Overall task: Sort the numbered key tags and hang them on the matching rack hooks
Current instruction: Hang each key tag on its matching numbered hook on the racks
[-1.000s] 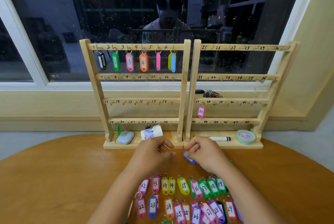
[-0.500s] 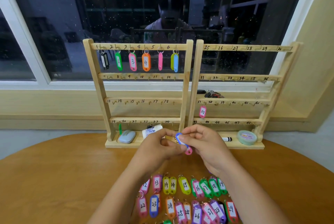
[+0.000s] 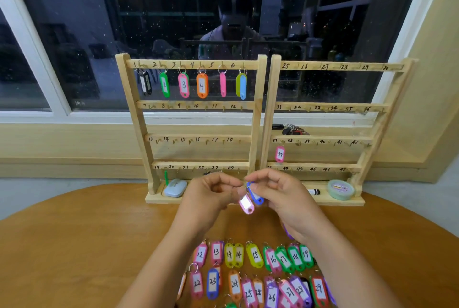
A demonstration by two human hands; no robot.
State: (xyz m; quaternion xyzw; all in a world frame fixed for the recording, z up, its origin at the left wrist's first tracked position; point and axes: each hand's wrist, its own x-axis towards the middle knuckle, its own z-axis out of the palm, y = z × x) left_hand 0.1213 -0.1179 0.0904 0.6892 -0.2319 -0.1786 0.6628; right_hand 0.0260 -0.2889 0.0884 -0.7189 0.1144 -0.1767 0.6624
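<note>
Pink tag (image 3: 246, 204) is pinched by the left hand (image 3: 211, 197), blue tag (image 3: 257, 197) by the right hand (image 3: 282, 196), both touching. Pull them apart gently, then read each number.

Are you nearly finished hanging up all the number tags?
Not nearly. Done: the top row tags on hooks 1 to 6, plus tag 37. In hand: the left hand pinches a pink tag, the right hand a blue tag. Left: the loose tags on the table, 12 to 29 showing, and most hooks are bare.
</note>
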